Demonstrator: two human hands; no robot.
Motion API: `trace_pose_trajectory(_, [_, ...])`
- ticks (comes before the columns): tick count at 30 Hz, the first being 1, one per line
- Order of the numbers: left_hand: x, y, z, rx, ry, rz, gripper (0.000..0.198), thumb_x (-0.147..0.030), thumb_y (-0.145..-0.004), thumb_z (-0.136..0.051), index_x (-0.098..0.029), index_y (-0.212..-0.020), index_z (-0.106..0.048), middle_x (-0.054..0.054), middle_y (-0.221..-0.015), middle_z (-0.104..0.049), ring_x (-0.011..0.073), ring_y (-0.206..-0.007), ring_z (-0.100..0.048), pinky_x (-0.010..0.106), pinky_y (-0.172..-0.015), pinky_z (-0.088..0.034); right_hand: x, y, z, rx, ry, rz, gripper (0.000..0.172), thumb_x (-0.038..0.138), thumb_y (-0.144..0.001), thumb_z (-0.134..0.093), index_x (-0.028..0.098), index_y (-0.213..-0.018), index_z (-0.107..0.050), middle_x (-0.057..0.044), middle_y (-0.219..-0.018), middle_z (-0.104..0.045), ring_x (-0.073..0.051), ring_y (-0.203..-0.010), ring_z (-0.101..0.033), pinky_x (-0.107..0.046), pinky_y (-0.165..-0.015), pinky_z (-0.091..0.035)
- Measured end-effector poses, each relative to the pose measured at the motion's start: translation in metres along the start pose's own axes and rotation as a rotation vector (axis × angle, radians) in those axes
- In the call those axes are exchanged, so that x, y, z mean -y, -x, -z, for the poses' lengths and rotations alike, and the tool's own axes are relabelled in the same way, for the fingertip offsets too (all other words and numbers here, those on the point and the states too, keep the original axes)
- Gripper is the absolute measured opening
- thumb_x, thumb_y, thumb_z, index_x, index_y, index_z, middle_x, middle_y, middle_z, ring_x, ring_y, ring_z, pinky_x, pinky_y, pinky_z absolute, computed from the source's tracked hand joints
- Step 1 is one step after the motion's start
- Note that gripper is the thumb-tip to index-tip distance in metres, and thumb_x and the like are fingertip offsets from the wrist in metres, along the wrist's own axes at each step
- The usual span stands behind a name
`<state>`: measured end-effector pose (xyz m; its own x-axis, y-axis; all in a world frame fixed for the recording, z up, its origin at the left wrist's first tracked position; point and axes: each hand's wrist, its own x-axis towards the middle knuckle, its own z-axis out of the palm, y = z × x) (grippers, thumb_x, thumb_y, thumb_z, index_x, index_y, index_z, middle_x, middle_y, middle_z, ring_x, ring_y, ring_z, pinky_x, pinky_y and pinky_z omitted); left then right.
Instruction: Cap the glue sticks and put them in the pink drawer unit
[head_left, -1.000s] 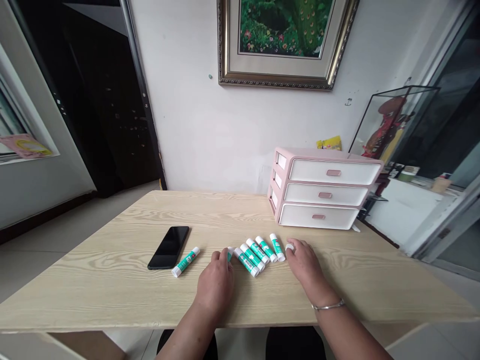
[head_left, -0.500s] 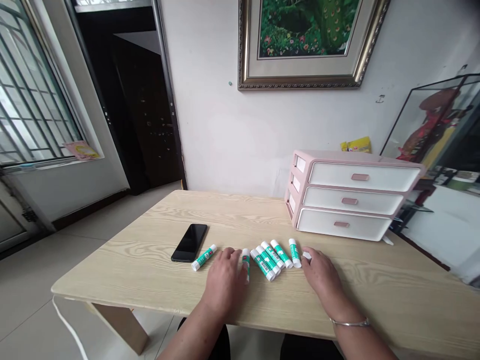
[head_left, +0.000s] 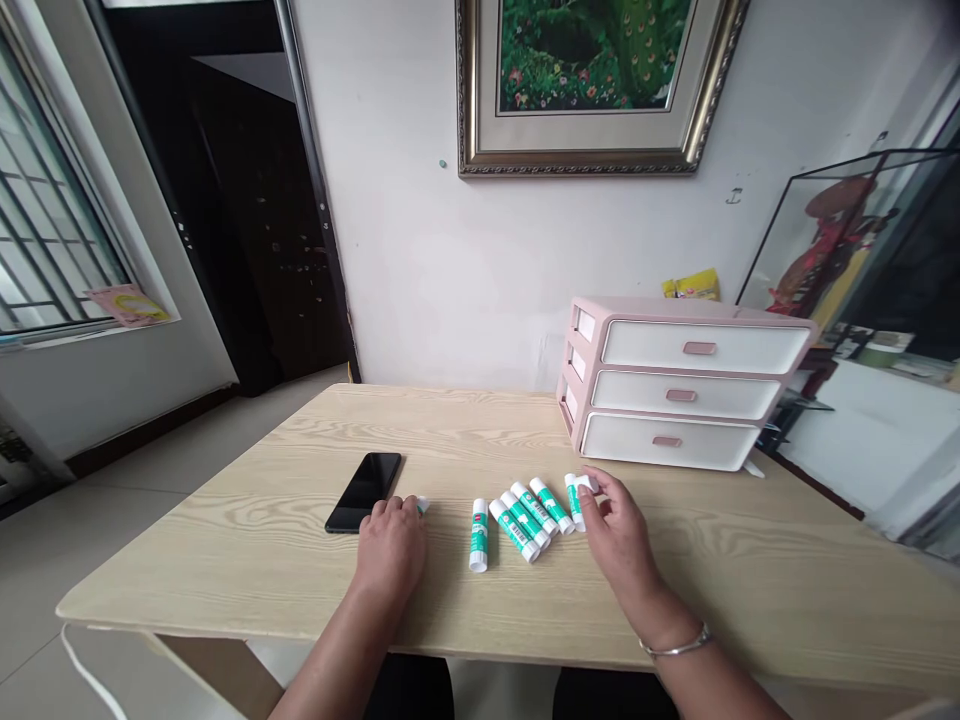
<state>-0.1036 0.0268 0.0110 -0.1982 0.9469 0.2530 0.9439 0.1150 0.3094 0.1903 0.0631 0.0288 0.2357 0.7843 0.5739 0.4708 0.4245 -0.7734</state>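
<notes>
My left hand [head_left: 391, 548] rests on the table with curled fingers over a glue stick, of which only the white end [head_left: 424, 505] shows past the fingers. My right hand [head_left: 616, 528] pinches a white-ended piece [head_left: 588, 484], seemingly a glue stick, between thumb and fingertips; most of it is hidden. Touching or just behind it stands or lies another green-and-white glue stick [head_left: 574, 503]. Between my hands, one glue stick [head_left: 478, 537] lies apart, pointing away from me. Right of that, several glue sticks [head_left: 517, 530] lie slanted side by side.
A black phone [head_left: 364, 492] lies beside my left hand on the wooden table [head_left: 300, 570]. At the back right stands a pink-and-white drawer unit [head_left: 679, 395] with a yellow packet [head_left: 691, 285] behind its top. A glass case [head_left: 832, 240] is farther right.
My left hand has moved left, off the middle glue stick and onto the leftmost one. My right hand has lifted its white-ended piece up and left against the rightmost glue stick. The view has shifted slightly.
</notes>
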Motion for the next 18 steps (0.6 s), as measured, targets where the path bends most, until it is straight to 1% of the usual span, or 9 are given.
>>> trace_pose_trajectory(3, [-0.007, -0.007, -0.001, 0.029, 0.128, -0.113, 0.035, -0.03, -0.101, -0.043, -0.022, -0.13, -0.062, 0.012, -0.122, -0.068, 0.0254, -0.116, -0.06, 0.035, -0.097, -0.045, 0.024, 0.0, -0.016, 0.082, -0.146, -0.029, 0.046, 0.054, -0.088, -0.056, 0.018, -0.11, -0.071, -0.011, -0.096, -0.075, -0.02, -0.072, -0.064, -0.034, -0.066, -0.055])
trace_pose_trajectory(4, [-0.01, -0.01, -0.001, 0.044, 0.22, -0.157, 0.037, -0.034, -0.103, -0.042, -0.023, -0.133, -0.059, 0.01, -0.123, -0.068, 0.0232, -0.114, -0.061, 0.033, -0.095, -0.047, 0.031, -0.001, -0.023, 0.113, -0.19, -0.034, 0.045, 0.054, -0.088, -0.057, 0.017, -0.11, -0.071, -0.01, -0.094, -0.075, -0.019, -0.069, -0.063, -0.032, -0.064, -0.054])
trace_pose_trajectory(5, [-0.014, -0.013, -0.001, 0.067, 0.355, -0.193, 0.039, -0.039, -0.103, -0.041, -0.023, -0.135, -0.057, 0.009, -0.122, -0.068, 0.0218, -0.109, -0.063, 0.031, -0.091, -0.049, 0.037, -0.002, -0.029, 0.141, -0.23, -0.032, 0.044, 0.053, -0.088, -0.058, 0.017, -0.111, -0.071, -0.009, -0.094, -0.074, -0.018, -0.068, -0.062, -0.031, -0.063, -0.054])
trace_pose_trajectory(7, [-0.023, -0.019, -0.002, 0.136, 0.713, -0.228, 0.047, -0.049, -0.102, -0.042, -0.022, -0.138, -0.054, 0.009, -0.117, -0.067, 0.0208, -0.099, -0.064, 0.031, -0.081, -0.052, 0.045, -0.005, -0.043, 0.171, -0.3, -0.016, 0.043, 0.052, -0.089, -0.059, 0.017, -0.112, -0.07, -0.008, -0.094, -0.074, -0.016, -0.067, -0.061, -0.03, -0.063, -0.054])
trace_pose_trajectory(9, [-0.032, -0.026, -0.002, 0.201, 1.045, -0.224, 0.054, -0.056, -0.098, -0.049, -0.02, -0.137, -0.054, 0.009, -0.112, -0.065, 0.0201, -0.092, -0.063, 0.03, -0.073, -0.052, 0.051, -0.008, -0.058, 0.171, -0.373, -0.002, 0.041, 0.051, -0.09, -0.06, 0.018, -0.113, -0.069, -0.008, -0.097, -0.074, -0.017, -0.072, -0.063, -0.03, -0.066, -0.055])
trace_pose_trajectory(11, [-0.04, -0.033, -0.001, 0.244, 1.23, -0.209, 0.055, -0.059, -0.094, -0.058, -0.02, -0.133, -0.056, 0.008, -0.108, -0.064, 0.0188, -0.09, -0.061, 0.029, -0.071, -0.05, 0.054, -0.009, -0.072, 0.167, -0.449, -0.004, 0.04, 0.051, -0.092, -0.061, 0.018, -0.114, -0.068, -0.009, -0.101, -0.074, -0.019, -0.08, -0.067, -0.031, -0.07, -0.057])
trace_pose_trajectory(13, [-0.046, -0.038, -0.001, 0.288, 1.358, -0.179, 0.056, -0.058, -0.09, -0.064, -0.02, -0.131, -0.058, 0.007, -0.102, -0.065, 0.0174, -0.087, -0.06, 0.028, -0.069, -0.048, 0.052, -0.009, -0.085, 0.185, -0.514, -0.013, 0.038, 0.05, -0.094, -0.06, 0.019, -0.116, -0.067, -0.009, -0.105, -0.074, -0.019, -0.086, -0.068, -0.032, -0.074, -0.058])
trace_pose_trajectory(15, [-0.05, -0.04, 0.0, 0.345, 1.428, -0.151, 0.058, -0.055, -0.087, -0.07, -0.019, -0.131, -0.059, 0.006, -0.097, -0.065, 0.0158, -0.082, -0.058, 0.026, -0.067, -0.046, 0.045, -0.007, -0.094, 0.226, -0.548, -0.011, 0.037, 0.048, -0.097, -0.058, 0.021, -0.121, -0.065, -0.009, -0.109, -0.073, -0.019, -0.088, -0.069, -0.032, -0.077, -0.058])
trace_pose_trajectory(18, [-0.053, -0.037, 0.0, 0.417, 1.409, -0.16, 0.058, -0.047, -0.083, -0.077, -0.019, -0.131, -0.061, 0.004, -0.095, -0.064, 0.0141, -0.079, -0.056, 0.026, -0.069, -0.046, 0.031, -0.003, -0.099, 0.276, -0.557, 0.003, 0.037, 0.045, -0.1, -0.056, 0.022, -0.128, -0.062, -0.008, -0.111, -0.073, -0.019, -0.096, -0.069, -0.034, -0.085, -0.057])
